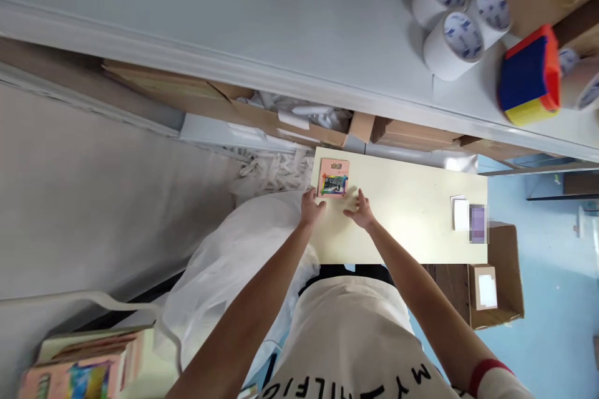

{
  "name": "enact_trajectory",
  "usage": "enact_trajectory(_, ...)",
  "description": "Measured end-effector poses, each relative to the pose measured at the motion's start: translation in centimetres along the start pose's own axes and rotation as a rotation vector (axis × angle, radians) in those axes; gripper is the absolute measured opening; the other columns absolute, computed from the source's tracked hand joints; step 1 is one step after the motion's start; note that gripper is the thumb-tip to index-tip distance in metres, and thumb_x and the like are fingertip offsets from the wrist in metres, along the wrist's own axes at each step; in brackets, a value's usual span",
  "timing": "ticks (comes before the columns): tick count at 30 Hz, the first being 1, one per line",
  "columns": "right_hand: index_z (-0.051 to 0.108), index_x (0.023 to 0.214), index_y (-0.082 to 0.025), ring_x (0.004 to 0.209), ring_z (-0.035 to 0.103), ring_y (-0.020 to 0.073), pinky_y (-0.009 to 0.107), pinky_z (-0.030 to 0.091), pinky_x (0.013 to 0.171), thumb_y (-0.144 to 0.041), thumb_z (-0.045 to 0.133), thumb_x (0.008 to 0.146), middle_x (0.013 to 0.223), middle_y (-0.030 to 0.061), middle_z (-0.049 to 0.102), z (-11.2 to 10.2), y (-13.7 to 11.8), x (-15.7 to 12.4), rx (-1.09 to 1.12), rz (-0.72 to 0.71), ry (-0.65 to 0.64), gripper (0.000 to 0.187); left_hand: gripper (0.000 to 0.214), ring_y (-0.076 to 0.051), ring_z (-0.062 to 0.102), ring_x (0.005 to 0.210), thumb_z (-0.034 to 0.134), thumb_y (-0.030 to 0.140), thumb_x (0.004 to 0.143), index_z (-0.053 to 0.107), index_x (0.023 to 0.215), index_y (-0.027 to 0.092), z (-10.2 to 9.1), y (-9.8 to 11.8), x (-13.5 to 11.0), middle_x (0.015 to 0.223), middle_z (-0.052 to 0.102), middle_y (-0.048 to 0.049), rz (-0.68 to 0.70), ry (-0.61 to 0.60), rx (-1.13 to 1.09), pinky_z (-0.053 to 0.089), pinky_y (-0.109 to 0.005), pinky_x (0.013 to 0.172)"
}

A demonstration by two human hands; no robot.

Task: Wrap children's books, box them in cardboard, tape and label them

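Note:
A small pink card pack (334, 177) with a colourful picture lies near the far left corner of the pale yellow table (412, 212). My left hand (312, 207) rests at the table's left edge, its fingertips touching the pack's near left corner; its fingers are curled. My right hand (359, 210) lies flat on the table just right of and below the pack, fingers spread, holding nothing.
A white label pad (461, 214) lies at the table's right end. A white plastic bag (234, 268) bulges at the left. Open cardboard boxes (496, 280) stand right of the table. Tape rolls (453, 12) and a coloured block (531, 78) sit on the grey shelf above.

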State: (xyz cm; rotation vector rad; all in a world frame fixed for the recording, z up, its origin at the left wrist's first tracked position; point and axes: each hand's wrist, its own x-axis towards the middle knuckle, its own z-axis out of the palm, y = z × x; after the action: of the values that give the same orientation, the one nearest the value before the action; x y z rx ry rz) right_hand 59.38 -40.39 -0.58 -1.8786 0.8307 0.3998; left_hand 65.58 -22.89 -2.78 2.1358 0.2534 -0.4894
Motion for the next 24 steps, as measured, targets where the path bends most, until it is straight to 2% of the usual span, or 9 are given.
enact_trajectory(2, 0.042, 0.141, -0.026, 0.095, 0.062, 0.0245, 0.046, 0.055, 0.085, -0.026, 0.081, 0.053, 0.115, 0.0073, 0.052, -1.2, 1.4, -2.6, 0.083, 0.035, 0.029, 0.096, 0.040, -0.023, 0.059, 0.101, 0.058, 0.012, 0.067, 0.060, 0.107, 0.018, 0.1, -0.2, -1.9, 0.100, 0.059, -0.0056, -0.039, -0.011, -0.016, 0.047, -0.036, 0.094)
enact_trajectory(4, 0.050, 0.133, -0.027, 0.087, 0.063, 0.0225, 0.042, 0.057, 0.075, -0.029, 0.077, 0.057, 0.113, 0.0066, 0.054, -2.5, 2.7, -5.1, 0.207, 0.047, 0.040, 0.080, 0.043, -0.025, 0.061, 0.104, 0.057, 0.013, 0.068, 0.059, 0.111, 0.016, 0.3, -0.2, -3.7, 0.106, 0.060, -0.0088, -0.068, -0.033, -0.030, 0.047, -0.039, 0.096)
enact_trajectory(8, 0.062, 0.109, -0.027, 0.071, 0.064, 0.0205, 0.038, 0.055, 0.061, -0.033, 0.072, 0.062, 0.101, 0.0054, 0.060, -5.5, 4.3, -8.5, 0.255, 0.018, 0.037, 0.049, 0.039, -0.027, 0.064, 0.105, 0.057, 0.014, 0.069, 0.062, 0.107, 0.015, 1.0, 0.7, -6.4, 0.109, 0.065, -0.0121, -0.081, -0.092, -0.075, 0.049, -0.041, 0.095)
enact_trajectory(11, 0.066, 0.096, -0.026, 0.068, 0.064, 0.0206, 0.037, 0.053, 0.059, -0.040, 0.069, 0.064, 0.090, 0.0048, 0.063, -8.2, 4.5, -8.8, 0.247, -0.042, 0.016, 0.036, 0.030, -0.023, 0.069, 0.094, 0.059, 0.016, 0.071, 0.065, 0.101, 0.017, 1.7, 2.3, -7.3, 0.100, 0.070, -0.0085, -0.051, -0.145, -0.133, 0.054, -0.035, 0.086)
enact_trajectory(14, 0.066, 0.096, -0.023, 0.070, 0.063, 0.0209, 0.038, 0.054, 0.062, -0.047, 0.068, 0.065, 0.088, 0.0063, 0.065, -12.0, 3.6, -7.3, 0.243, -0.121, 0.018, 0.040, 0.027, -0.020, 0.071, 0.082, 0.061, 0.022, 0.072, 0.067, 0.098, 0.017, 2.1, 5.2, -7.3, 0.093, 0.072, -0.0069, 0.018, -0.183, -0.179, 0.056, -0.033, 0.077)
enact_trajectory(16, 0.065, 0.100, -0.020, 0.077, 0.063, 0.0217, 0.039, 0.054, 0.067, -0.051, 0.068, 0.065, 0.095, 0.0093, 0.065, -15.8, 2.0, -5.7, 0.233, -0.209, 0.100, 0.047, 0.028, -0.019, 0.070, 0.080, 0.063, 0.025, 0.072, 0.067, 0.099, 0.018, 2.2, 8.1, -6.8, 0.095, 0.073, -0.0065, 0.085, -0.194, -0.193, 0.056, -0.032, 0.078)
enact_trajectory(18, 0.063, 0.105, -0.019, 0.085, 0.063, 0.0227, 0.040, 0.055, 0.069, -0.054, 0.065, 0.068, 0.107, 0.0134, 0.062, -20.5, -0.4, -4.3, 0.183, -0.369, 0.317, 0.051, 0.029, -0.018, 0.070, 0.081, 0.064, 0.027, 0.073, 0.067, 0.100, 0.018, 2.2, 11.9, -6.1, 0.099, 0.072, -0.0060, 0.194, -0.195, -0.205, 0.056, -0.033, 0.079)
enact_trajectory(21, 0.056, 0.121, -0.019, 0.090, 0.061, 0.0230, 0.042, 0.056, 0.073, -0.051, 0.061, 0.075, 0.115, 0.0140, 0.058, -28.3, -5.0, -2.5, 0.084, -0.634, 0.635, 0.056, 0.027, -0.018, 0.069, 0.085, 0.062, 0.029, 0.077, 0.066, 0.102, 0.019, 2.3, 19.2, -5.2, 0.102, 0.072, -0.0060, 0.460, -0.170, -0.236, 0.057, -0.033, 0.078)
enact_trajectory(24, 0.054, 0.128, -0.019, 0.094, 0.059, 0.0232, 0.042, 0.056, 0.078, -0.048, 0.063, 0.078, 0.117, 0.0133, 0.056, -34.7, -10.2, -0.7, -0.048, -0.822, 0.754, 0.059, 0.028, -0.018, 0.068, 0.090, 0.062, 0.030, 0.079, 0.067, 0.104, 0.019, 3.0, 27.7, -4.4, 0.102, 0.071, -0.0070, 0.693, -0.118, -0.268, 0.056, -0.033, 0.081)
